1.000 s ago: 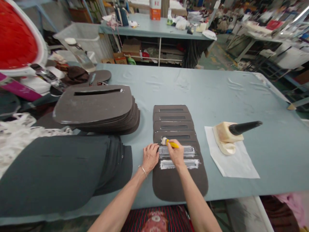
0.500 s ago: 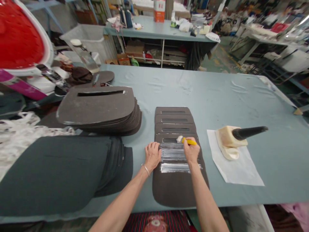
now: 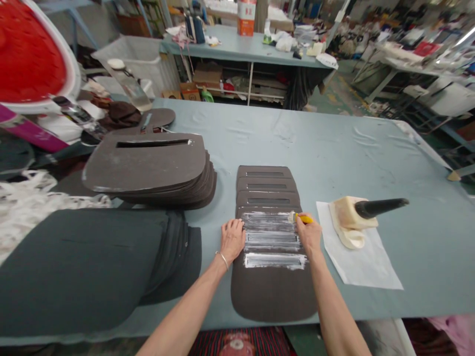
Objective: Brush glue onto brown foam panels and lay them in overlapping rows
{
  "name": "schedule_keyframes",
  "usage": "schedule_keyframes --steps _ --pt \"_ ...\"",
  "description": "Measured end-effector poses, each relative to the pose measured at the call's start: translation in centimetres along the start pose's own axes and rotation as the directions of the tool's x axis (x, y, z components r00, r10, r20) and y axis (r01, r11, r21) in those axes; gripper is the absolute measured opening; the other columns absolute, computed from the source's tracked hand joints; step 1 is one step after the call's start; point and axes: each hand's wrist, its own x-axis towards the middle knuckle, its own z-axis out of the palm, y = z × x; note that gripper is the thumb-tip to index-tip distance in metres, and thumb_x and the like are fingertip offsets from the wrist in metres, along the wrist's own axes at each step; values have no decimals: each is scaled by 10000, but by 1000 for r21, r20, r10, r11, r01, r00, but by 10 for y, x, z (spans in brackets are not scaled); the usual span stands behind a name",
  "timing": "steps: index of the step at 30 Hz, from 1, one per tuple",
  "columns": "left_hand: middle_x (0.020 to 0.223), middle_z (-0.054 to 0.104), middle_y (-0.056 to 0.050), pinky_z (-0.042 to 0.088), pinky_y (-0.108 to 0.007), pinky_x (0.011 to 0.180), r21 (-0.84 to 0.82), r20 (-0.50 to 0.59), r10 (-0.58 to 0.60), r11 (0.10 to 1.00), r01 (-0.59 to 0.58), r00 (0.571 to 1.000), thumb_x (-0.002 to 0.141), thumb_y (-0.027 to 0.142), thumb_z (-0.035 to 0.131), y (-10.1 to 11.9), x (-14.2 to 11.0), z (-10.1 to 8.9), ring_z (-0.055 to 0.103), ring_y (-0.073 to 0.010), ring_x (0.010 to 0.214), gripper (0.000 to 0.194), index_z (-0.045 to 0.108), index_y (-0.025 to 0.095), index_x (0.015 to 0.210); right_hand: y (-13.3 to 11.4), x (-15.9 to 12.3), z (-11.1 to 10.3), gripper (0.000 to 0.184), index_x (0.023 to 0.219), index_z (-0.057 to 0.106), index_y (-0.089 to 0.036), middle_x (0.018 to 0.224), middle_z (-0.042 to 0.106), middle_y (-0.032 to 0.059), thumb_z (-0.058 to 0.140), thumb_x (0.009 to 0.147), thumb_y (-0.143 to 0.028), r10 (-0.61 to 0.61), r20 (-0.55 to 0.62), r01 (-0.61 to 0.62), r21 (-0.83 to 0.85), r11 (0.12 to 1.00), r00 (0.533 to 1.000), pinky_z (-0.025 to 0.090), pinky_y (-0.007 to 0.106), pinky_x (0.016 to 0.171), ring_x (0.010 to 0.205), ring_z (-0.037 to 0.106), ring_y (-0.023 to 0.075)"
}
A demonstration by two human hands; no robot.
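Observation:
Several dark brown slotted panels lie overlapped in a column before me, each showing its slot. White glue is smeared around the slots of the nearer ones. My right hand is closed on a small yellow-handled brush, whose whitened bristles touch the right end of a streaked band. At the left edge of the panels rests my left hand, laid flat with nothing held in it. To the right, a cream-coloured container with a black spout lies on a white sheet.
On the left stand a stack of brown slotted panels and a stack of dark green-black panels. A clear bottle and a red basin are behind them. Another table stands across the aisle.
My right hand has moved the brush rightward along the slot, and a white streaked band now covers that strip. My left hand stays at the panels' left edge.

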Motion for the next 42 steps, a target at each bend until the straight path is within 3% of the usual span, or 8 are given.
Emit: schedule_keyframes --steps 5,9,14,19,23,29,33,42 --pt "1163 556 -75 337 -440 952 8 8 -2 1000 2 1000 842 174 463 -1 0 1 448 -245 1129 267 529 212 1097 -73 -34 48 237 815 661 -189 840 669 41 510 795 -371 -207 138 159 295 942 969 428 257 742 775 590 164" --pt "1163 557 -68 336 -425 955 35 27 -11 999 10 1000 839 181 479 0 0 -1 447 -241 1130 261 527 214 1093 -91 -42 74 201 818 647 -193 757 648 15 480 762 -290 -236 272 144 319 937 933 418 241 657 654 560 142" --pt "1146 567 -71 342 -422 946 44 30 -16 999 15 999 841 185 475 2 1 -2 457 -239 1122 276 522 214 1111 -77 -36 67 180 765 621 -194 697 616 20 460 757 -275 -112 50 111 23 994 992 371 249 625 621 525 147" --pt "1137 576 -85 341 -421 945 42 31 1 999 -3 1000 852 201 456 3 1 -1 468 -247 1110 272 523 201 1115 -47 -20 36 215 819 625 -212 765 636 22 442 802 -323 -241 220 233 65 970 945 374 234 643 667 547 141" --pt "1138 577 -83 341 -417 944 51 34 -6 999 4 999 852 205 453 5 3 0 465 -252 1115 256 530 200 1097 -5 6 2 263 781 626 -189 649 592 22 423 789 -356 -32 42 36 -123 992 999 343 247 592 584 493 148" --pt "1157 569 -81 338 -415 947 49 26 -29 998 28 999 850 209 453 8 2 4 457 -252 1126 259 523 207 1098 13 9 -5 272 788 626 -182 660 602 24 424 794 -364 -110 109 116 -55 992 988 331 239 588 575 485 137" --pt "1119 579 -62 351 -412 930 16 23 -71 997 71 997 837 217 476 7 6 5 467 -243 1104 238 529 225 1068 16 19 -8 262 760 626 -178 620 580 16 444 783 -365 -26 -26 24 -95 995 999 318 247 578 559 464 141" --pt "1243 534 -88 332 -401 982 5 -34 -42 999 42 999 828 150 446 0 59 12 447 -224 1183 356 499 213 1175 -100 8 95 201 834 611 -194 776 635 26 452 818 -315 -311 171 231 372 899 935 402 239 680 683 557 144"
